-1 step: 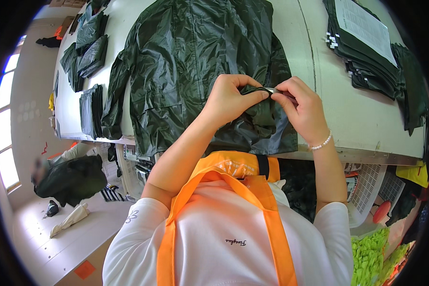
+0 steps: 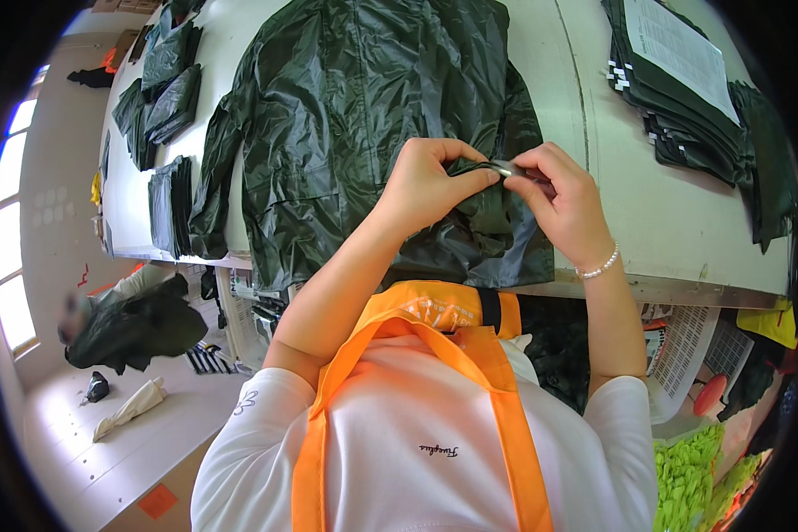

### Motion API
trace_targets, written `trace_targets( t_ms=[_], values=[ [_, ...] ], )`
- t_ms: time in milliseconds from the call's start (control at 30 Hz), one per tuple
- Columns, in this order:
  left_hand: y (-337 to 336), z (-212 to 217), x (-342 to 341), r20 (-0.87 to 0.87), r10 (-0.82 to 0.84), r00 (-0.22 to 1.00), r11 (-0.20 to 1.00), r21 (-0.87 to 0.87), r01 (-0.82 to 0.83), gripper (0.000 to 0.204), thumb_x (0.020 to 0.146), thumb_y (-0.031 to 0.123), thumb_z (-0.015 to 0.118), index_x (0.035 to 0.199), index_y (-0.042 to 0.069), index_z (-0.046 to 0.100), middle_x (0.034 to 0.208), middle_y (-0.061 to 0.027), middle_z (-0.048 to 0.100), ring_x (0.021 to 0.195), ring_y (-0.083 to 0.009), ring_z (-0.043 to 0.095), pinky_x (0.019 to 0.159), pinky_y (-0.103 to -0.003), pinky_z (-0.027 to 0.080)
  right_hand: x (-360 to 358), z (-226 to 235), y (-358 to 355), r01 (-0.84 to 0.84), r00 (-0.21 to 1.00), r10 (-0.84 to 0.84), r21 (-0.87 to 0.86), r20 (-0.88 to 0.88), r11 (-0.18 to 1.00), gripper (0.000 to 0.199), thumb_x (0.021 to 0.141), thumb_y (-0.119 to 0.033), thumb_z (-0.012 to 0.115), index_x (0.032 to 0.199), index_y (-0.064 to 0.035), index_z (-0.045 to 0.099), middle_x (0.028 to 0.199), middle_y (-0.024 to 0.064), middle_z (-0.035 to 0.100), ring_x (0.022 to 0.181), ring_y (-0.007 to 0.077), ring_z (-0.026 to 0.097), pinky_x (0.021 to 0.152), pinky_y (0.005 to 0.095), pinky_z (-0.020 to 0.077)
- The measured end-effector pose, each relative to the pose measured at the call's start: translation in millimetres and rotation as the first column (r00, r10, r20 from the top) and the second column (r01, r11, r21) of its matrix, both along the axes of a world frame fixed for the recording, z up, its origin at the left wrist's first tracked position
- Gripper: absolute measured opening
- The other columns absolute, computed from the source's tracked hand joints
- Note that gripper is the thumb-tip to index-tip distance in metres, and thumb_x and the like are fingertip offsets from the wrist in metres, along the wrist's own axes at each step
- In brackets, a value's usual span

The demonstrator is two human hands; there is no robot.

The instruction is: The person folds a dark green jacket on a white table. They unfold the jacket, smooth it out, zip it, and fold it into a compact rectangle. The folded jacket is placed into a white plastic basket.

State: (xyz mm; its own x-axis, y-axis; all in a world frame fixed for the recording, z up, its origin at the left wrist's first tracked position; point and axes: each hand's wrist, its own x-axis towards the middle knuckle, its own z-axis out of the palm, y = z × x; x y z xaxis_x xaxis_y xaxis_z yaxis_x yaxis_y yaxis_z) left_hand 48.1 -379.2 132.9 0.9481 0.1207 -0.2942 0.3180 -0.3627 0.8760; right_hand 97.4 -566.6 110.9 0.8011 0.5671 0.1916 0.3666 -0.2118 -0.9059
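Note:
A shiny dark green rain jacket (image 2: 337, 115) is spread over the pale table before me. My left hand (image 2: 426, 184) pinches a fold of its cloth between thumb and fingers, lifted near the garment's right side. Right beside that pinch, my right hand (image 2: 563, 199) is closed on a small silver metal tool (image 2: 505, 169). The tool's bright tip shows at the pinched cloth, while my fingers hide most of the rest, so its exact kind is unclear. Both hands nearly meet above the jacket.
Folded dark garments (image 2: 170, 204) lie along the table's left side. A stack of dark pieces (image 2: 696, 133) with a printed sheet (image 2: 678, 53) sits at right. Below the table edge are a white plastic basket (image 2: 683, 355) and lime-green cloth (image 2: 687, 470). Another person holds a dark garment (image 2: 137, 324) at left.
The metal tool in my right hand has turned slightly, and more of its silver part shows at the cloth. The other person's dark garment has swung to the right.

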Motion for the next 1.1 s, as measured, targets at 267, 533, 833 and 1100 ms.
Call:
trace_targets(
  t_ms=[267, 533, 833, 1100],
  values=[
    [-1.4, -0.6, 1.0, 0.000, -0.042, 0.999, 0.997, 0.069, 0.042, 0.020, 0.073, 0.013, 0.073, 0.083, -0.004, 0.068, 0.067, 0.0015, 0.061, 0.063, -0.0023, 0.049, 0.057, -0.019, 0.040, 0.4, -2.8, 3.5, -0.030, 1.000, 0.030, 0.023, -0.005, 0.999, 0.017, 0.082, -0.013, 0.067, 0.088, -0.0013, 0.057, 0.082, 0.0074, 0.056, 0.066, 0.0212, 0.059, 0.060, 0.0273, 0.0489],
    [-0.5, -2.8, 1.9, -0.026, -0.046, 0.999, 0.998, -0.033, 0.045, 0.016, 0.074, 0.010, 0.072, 0.083, -0.003, 0.069, 0.070, -0.0002, 0.064, 0.066, -0.0032, 0.053, 0.062, -0.019, 0.044, 0.4, -2.0, 1.9, -0.029, 1.000, 0.029, 0.008, -0.001, 1.000, 0.016, 0.082, -0.012, 0.068, 0.089, -0.0012, 0.057, 0.079, 0.0066, 0.056, 0.066, 0.0167, 0.059, 0.060, 0.0248, 0.0476],
    [-1.9, -5.4, -2.1, 0.204, -0.089, 0.975, 0.995, 0.056, 0.079, 0.020, 0.073, 0.006, 0.073, 0.090, -0.002, 0.067, 0.077, -0.0014, 0.065, 0.069, -0.0044, 0.056, 0.065, -0.019, 0.046, 8.1, -27.7, -1.8, -0.072, 0.867, 0.114, 0.105, -0.485, 0.992, 0.025, 0.080, -0.012, 0.073, 0.098, -0.0010, 0.060, 0.085, -0.0009, 0.060, 0.073, 0.0025, 0.051, 0.065, 0.0160, 0.0411],
    [11.4, -1.7, -4.1, -0.084, 0.050, 0.995, 0.950, -0.304, -0.074, 0.020, 0.079, 0.006, 0.069, 0.095, -0.005, 0.066, 0.082, -0.0031, 0.066, 0.072, -0.0067, 0.060, 0.067, -0.019, 0.048, -2.2, -18.8, 1.1, 0.106, 0.963, -0.049, 0.206, -0.263, 0.973, 0.030, 0.084, -0.013, 0.067, 0.107, -0.0028, 0.050, 0.092, 0.0025, 0.056, 0.077, 0.0074, 0.051, 0.072, 0.0204, 0.0448]
  ],
)
